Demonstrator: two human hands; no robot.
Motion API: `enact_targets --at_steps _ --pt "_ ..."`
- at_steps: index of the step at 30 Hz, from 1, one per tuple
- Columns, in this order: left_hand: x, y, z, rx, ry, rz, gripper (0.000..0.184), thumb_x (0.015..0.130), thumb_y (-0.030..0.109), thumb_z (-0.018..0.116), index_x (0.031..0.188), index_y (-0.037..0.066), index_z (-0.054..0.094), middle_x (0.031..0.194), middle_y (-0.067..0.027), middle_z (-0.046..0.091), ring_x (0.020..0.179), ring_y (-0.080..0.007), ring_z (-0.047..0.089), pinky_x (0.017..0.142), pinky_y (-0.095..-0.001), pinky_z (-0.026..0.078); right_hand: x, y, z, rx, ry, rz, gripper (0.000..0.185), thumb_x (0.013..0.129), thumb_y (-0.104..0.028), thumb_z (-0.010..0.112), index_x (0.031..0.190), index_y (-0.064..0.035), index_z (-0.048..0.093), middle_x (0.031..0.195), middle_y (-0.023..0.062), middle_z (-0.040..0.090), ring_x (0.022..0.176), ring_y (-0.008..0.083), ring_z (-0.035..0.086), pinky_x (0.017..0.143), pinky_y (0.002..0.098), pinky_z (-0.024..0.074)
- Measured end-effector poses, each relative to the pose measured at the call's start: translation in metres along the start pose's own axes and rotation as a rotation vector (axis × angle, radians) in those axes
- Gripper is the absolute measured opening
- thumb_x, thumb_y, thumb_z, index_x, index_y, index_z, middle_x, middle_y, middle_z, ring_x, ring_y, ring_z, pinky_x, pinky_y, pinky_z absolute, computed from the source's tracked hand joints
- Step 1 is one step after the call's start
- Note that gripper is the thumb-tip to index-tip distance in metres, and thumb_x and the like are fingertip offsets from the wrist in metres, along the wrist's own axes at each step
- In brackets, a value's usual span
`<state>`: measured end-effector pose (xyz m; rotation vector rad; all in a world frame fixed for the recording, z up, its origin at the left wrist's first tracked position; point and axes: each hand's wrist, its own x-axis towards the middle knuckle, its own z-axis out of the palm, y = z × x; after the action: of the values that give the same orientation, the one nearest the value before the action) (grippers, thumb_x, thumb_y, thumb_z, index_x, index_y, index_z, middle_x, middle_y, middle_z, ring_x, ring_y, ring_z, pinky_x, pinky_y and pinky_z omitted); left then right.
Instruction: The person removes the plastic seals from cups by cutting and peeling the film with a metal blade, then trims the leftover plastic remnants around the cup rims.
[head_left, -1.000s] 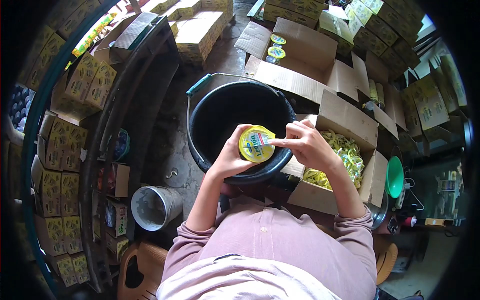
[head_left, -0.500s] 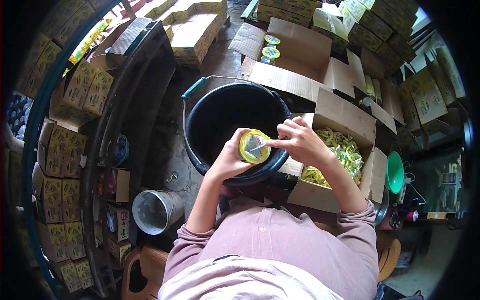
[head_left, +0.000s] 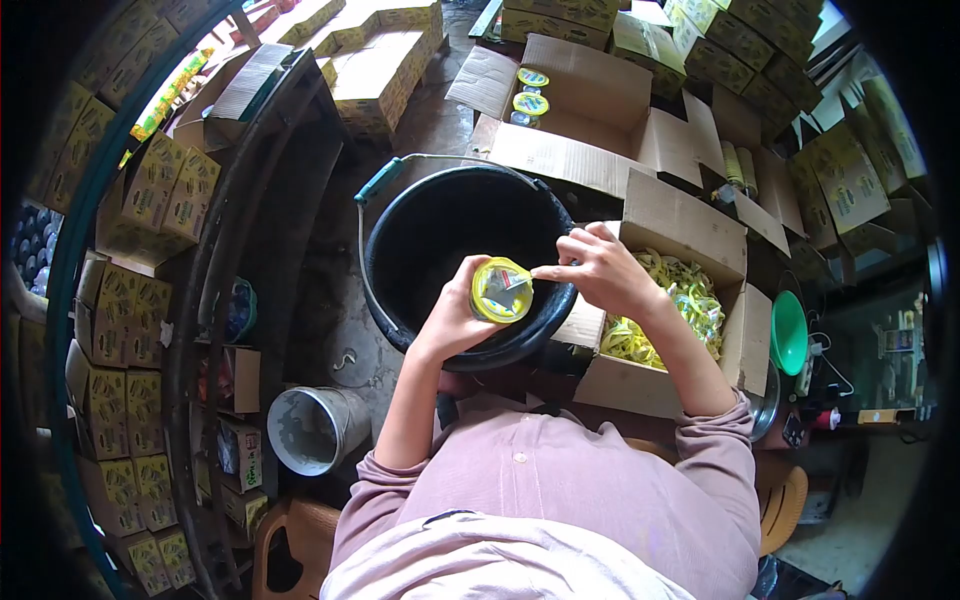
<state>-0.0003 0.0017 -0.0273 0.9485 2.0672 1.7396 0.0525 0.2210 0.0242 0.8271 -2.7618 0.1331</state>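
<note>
Left hand (head_left: 445, 320) is clamped round a yellow-rimmed cup (head_left: 502, 290), right hand (head_left: 606, 270) has its index finger (head_left: 556, 272) at the cup's edge (can't tell if it's pinching anything). Black bucket (head_left: 425, 225) below both, box of yellow strips (head_left: 630, 383) under the right forearm.

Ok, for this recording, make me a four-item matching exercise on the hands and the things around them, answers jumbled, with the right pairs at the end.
1. Left hand
2. Right hand
3. Black bucket
4. Open box nearest the right hand

A. Filled with tangled yellow strips
B. Index finger extended toward the rim of the yellow-rimmed cup
C. Has a teal handle grip
D. Holds the yellow-rimmed cup by its side

Right pairs: 1-D, 2-B, 3-C, 4-A
</note>
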Motion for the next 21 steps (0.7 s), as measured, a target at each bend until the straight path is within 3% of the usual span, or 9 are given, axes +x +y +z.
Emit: enact_targets --at_steps 8,11,15,21 --pt "0.000 0.000 0.001 0.035 0.007 -0.074 0.063 0.059 0.011 0.078 0.110 0.001 0.043 0.098 -0.0125 0.057 0.094 -0.0193 0.056 0.085 -0.0290 0.044 -0.034 0.013 -0.004 0.005 0.105 0.135 0.039 0.070 0.000 0.054 0.097 -0.0266 0.066 0.072 0.0004 0.048 0.075 0.0150 0.050 0.074 0.0300 0.0354" --pt "0.005 0.014 -0.005 0.194 -0.017 -0.079 0.062 0.060 0.010 0.076 0.111 0.001 0.042 0.098 -0.0156 0.057 0.094 -0.0235 0.057 0.084 -0.0308 0.044 -0.044 0.003 -0.008 0.066 0.164 0.257 0.039 0.070 -0.001 0.054 0.100 -0.0233 0.066 0.069 0.0021 0.047 0.071 0.0167 0.049 0.072 0.0306 0.0350" --pt "0.022 0.011 -0.017 0.404 -0.095 -0.043 0.058 0.061 0.008 0.072 0.110 0.000 0.040 0.098 -0.0219 0.056 0.096 -0.0360 0.055 0.083 -0.0360 0.045 -0.057 -0.014 0.003 0.186 0.284 0.421 0.040 0.071 -0.001 0.055 0.103 -0.0210 0.066 0.066 0.0028 0.045 0.067 0.0180 0.046 0.070 0.0315 0.0338" --pt "0.043 -0.007 -0.021 0.979 -0.299 -0.097 0.044 0.063 0.002 0.067 0.101 0.001 0.044 0.093 -0.0165 0.057 0.094 -0.0322 0.056 0.078 -0.0432 0.043 -0.064 -0.045 0.022 0.428 0.446 0.648 0.040 0.071 0.003 0.058 0.104 -0.0171 0.066 0.066 0.0041 0.043 0.067 0.0195 0.042 0.068 0.0306 0.0327"
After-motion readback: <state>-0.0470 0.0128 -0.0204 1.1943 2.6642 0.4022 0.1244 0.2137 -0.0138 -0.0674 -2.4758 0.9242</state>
